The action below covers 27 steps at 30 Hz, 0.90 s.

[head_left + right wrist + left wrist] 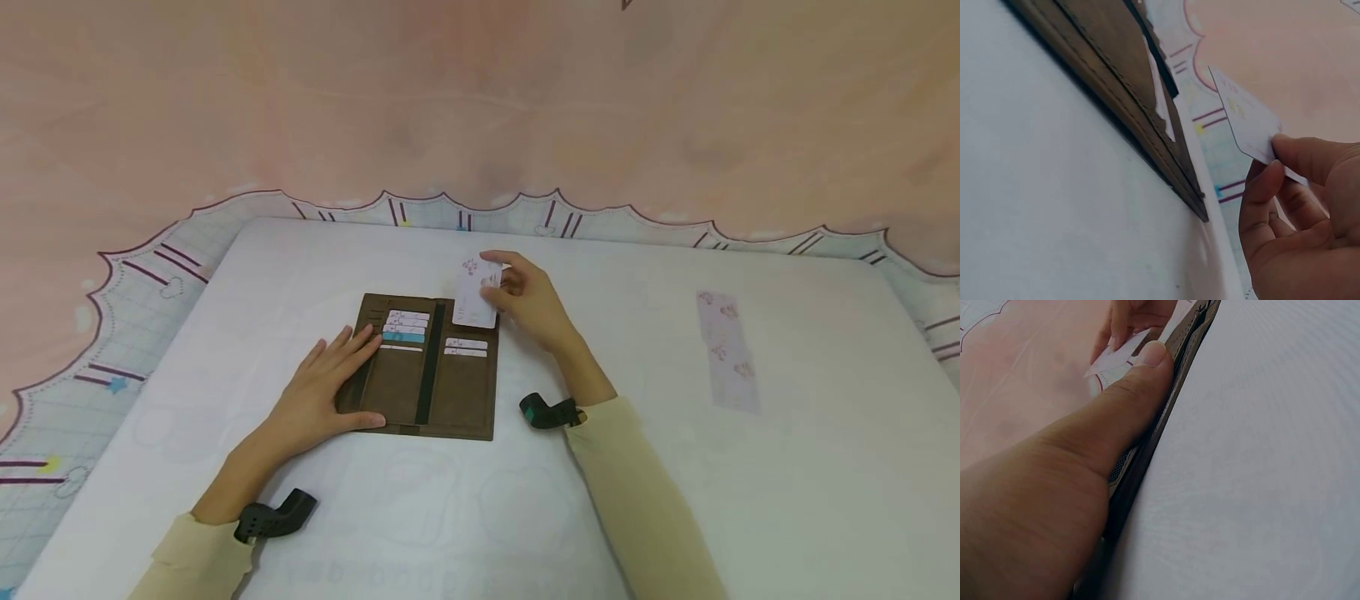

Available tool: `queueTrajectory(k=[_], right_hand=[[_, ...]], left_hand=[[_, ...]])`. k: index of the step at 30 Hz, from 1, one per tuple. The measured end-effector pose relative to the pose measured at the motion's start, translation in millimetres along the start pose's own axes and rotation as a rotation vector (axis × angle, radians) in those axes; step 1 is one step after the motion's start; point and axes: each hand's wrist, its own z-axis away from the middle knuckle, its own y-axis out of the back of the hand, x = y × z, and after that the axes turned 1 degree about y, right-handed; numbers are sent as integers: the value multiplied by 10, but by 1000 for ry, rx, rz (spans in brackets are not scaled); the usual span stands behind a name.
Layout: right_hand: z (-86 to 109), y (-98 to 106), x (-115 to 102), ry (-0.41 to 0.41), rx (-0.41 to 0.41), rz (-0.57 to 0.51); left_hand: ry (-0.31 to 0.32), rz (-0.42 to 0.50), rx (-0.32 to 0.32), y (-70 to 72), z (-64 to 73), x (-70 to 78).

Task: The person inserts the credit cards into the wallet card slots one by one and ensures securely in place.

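A brown wallet point(468, 400) lies unfolded on the white table, with several cards point(407, 326) tucked in its left slots and two cards point(466, 347) in its right slots. My left hand point(322, 387) rests on the wallet's left side, fingers spread and thumb along the near edge; in the left wrist view the thumb point(1129, 394) lies over that edge. Above the wallet's upper right corner, my right hand point(528, 300) pinches a white card point(474, 304) with a pinkish floral print between thumb and fingers. The right wrist view shows this card point(1244, 122) tilted and apart from the wallet.
A pale strip with a floral print point(727, 350) lies flat at the right of the white table point(450, 517). A patterned cloth with a scalloped border point(480, 212) runs beyond the table's far edge. Black wrist devices point(273, 515) sit on both wrists.
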Motion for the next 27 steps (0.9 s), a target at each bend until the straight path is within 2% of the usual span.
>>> queueTrajectory(k=[7,16,27], right_hand=[[2,-118,19,14,-29,-15],[6,-123,-3,29,-42,79],[23,-64,44,-14,-82,192]], left_hand=[[1,-3,-1,-13,5,-9],[-7,-2,13,-11,4,-4],[-2,0,4,1,4,5]])
